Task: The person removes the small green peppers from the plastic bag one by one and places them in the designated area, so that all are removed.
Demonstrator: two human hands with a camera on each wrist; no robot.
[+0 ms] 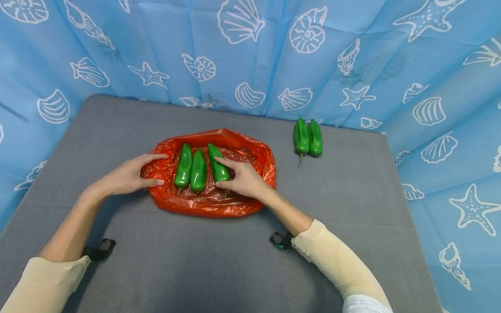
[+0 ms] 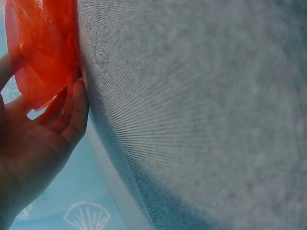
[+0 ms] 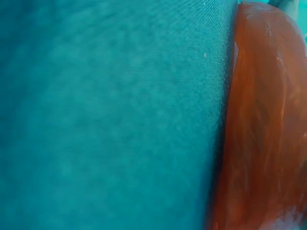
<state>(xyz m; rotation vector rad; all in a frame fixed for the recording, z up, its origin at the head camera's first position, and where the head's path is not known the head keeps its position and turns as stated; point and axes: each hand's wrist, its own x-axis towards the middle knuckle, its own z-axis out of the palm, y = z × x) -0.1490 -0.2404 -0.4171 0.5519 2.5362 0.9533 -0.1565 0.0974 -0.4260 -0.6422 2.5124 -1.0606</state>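
A red plastic bag (image 1: 211,210) lies spread wide on the table, its rim standing up around several green peppers. Two of these, a left pepper (image 1: 183,167) and a middle pepper (image 1: 198,171), lie side by side inside. My right hand (image 1: 244,178) grips a third green pepper (image 1: 217,163) just to their right, thumb and fingers on its sides. At the bag's left end my left hand (image 1: 131,174) holds the rim. The left wrist view shows the left hand's fingers (image 2: 72,108) against the red plastic. In the right wrist view, the bag (image 3: 264,120) hides the right hand.
Two more green peppers (image 1: 301,137) lie together near the far right edge of the grey table (image 1: 332,195). A blue curtain (image 1: 270,56) with white shells and starfish hangs behind and beside the table.
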